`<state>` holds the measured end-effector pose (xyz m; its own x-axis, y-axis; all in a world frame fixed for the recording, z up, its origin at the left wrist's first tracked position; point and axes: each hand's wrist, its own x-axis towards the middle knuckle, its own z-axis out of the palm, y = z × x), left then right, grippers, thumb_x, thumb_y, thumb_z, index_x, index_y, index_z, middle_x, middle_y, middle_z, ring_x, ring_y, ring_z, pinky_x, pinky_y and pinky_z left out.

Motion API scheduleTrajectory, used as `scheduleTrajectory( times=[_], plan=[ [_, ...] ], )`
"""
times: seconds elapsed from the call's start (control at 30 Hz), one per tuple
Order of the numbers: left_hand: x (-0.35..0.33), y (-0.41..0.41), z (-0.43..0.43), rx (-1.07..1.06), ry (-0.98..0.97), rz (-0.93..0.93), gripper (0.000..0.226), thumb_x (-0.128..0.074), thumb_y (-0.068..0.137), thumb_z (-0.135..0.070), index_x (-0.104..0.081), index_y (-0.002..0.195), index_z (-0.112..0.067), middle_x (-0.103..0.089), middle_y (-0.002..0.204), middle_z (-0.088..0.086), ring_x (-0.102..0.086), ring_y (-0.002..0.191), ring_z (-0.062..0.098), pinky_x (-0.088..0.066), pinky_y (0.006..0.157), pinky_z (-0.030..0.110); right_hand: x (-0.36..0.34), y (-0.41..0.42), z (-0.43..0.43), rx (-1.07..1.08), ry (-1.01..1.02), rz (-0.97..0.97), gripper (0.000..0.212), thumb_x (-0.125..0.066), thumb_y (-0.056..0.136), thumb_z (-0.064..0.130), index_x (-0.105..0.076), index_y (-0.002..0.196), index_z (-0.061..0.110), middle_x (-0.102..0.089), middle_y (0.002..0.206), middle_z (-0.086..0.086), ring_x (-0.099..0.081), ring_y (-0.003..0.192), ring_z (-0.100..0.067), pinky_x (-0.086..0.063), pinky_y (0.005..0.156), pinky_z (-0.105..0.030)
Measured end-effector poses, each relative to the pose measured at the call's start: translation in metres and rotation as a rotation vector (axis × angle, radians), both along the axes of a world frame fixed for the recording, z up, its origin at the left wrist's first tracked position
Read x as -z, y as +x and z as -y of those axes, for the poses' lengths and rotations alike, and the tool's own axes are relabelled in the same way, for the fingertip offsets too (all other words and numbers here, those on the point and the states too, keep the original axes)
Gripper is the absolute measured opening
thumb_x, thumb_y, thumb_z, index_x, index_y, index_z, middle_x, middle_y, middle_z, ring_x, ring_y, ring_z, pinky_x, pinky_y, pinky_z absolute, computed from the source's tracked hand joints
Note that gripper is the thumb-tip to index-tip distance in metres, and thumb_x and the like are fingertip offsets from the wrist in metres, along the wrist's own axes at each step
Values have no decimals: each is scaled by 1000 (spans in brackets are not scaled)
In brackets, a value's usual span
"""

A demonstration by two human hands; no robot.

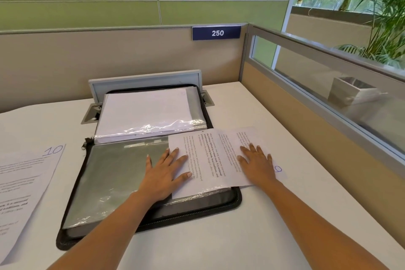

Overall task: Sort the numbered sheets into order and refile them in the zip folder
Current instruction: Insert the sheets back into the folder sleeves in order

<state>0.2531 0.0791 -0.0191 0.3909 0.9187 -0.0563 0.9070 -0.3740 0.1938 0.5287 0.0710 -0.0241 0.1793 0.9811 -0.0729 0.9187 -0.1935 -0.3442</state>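
- Left hand [166, 171], head view: palm down, fingers straight and spread, grasping nothing. Its fingertips press the 9 o'clock edge of the loose sheets [210, 160], and its heel lies on the clear sleeves [114, 173].
- Right hand [257, 164]: also flat and released, with its fingers spread on the 3 o'clock part of the same sheets.
- These overlapping printed sheets lie turned sideways across the 3 o'clock side of the zip folder [237, 200] and hang over onto the desk [295, 226]. A blue handwritten number at the right wrist is partly hidden; only a 0 shows.
- The folder lies open and flat at the middle of the desk, its zip pull at 9 o'clock. A white stack [144, 109] in plastic fills the half at 12 o'clock.
- A sheet marked 10 [26, 182] lies on the desk at 9 o'clock, apart from the folder.
- At 12 o'clock a raised grey flap [144, 80] stands just behind the folder, and a sign [216, 33] reading 250 is on the partition above.
- At 2 o'clock, behind glass, are a white planter [352, 92] and a palm [383, 17].
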Motion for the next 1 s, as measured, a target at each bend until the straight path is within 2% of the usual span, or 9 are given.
scheduleTrajectory(
  times=[0.17,0.27,0.33,0.43,0.53,0.67,0.8,0.9,1.0],
  plan=[
    [1,4,1,12,3,-7,116,24,48,-90,-7,149,-41,7,158,-9,12,145,12,15,109,58,-6,-20,-8,-86,-64,-6,48,-24,102,36,-21,149,25,-9,159,-2,-5,146,-21,-2,116,-45],
    [1,7,3,8,-8,-2,120,25,46,-91,-6,149,-39,7,158,-10,12,145,11,16,109,56,-13,-24,-9,-106,-1,-236,44,-32,102,27,-32,145,16,-26,154,-6,-23,142,-22,-14,116,-35],
    [2,8,4,4,-11,-5,122,25,44,-91,-6,149,-38,7,158,-11,11,145,10,16,109,56,-16,-17,-6,25,130,-351,40,-41,99,19,-44,138,8,-42,145,-10,-39,133,-24,-26,106,-25],
    [1,8,4,4,-9,-6,122,25,44,-92,-7,149,-39,6,158,-11,10,145,11,16,109,56,-17,4,-1,299,245,-408,35,-50,93,13,-54,127,5,-55,131,-14,-48,123,-28,-32,98,-27],
    [1,7,4,2,-9,0,123,25,43,-92,-7,149,-39,6,158,-10,9,145,11,16,109,56,-21,17,-1,357,195,-471,37,-50,93,11,-53,129,4,-55,130,-14,-52,118,-29,-35,97,-26],
    [2,7,3,0,-8,12,123,24,44,-92,-9,149,-39,4,159,-10,8,146,12,16,109,57,-30,18,-7,363,137,-553,37,-49,93,6,-53,130,3,-55,132,-9,-55,115,-26,-34,72,-13],
    [1,7,5,2,-9,3,123,24,44,-92,-9,149,-39,4,159,-10,8,146,13,13,109,58,-29,12,-6,396,143,-633,33,-50,92,5,-60,123,8,-60,127,-8,-55,113,-22,-36,86,-16],
    [1,7,6,1,-18,18,123,24,43,-92,-9,149,-40,4,159,-10,8,146,12,13,110,58,-28,2,-6,380,122,-718,29,-52,90,5,-65,116,8,-64,114,-8,-56,92,-17,-43,84,-20],
    [3,5,7,-4,-15,33,121,23,45,-92,-9,149,-40,4,159,-11,7,146,12,12,110,58,-26,-13,-8,326,57,-816,22,-58,88,4,-67,107,7,-65,108,-9,-60,93,-21,-49,88,-29]
  ],
)
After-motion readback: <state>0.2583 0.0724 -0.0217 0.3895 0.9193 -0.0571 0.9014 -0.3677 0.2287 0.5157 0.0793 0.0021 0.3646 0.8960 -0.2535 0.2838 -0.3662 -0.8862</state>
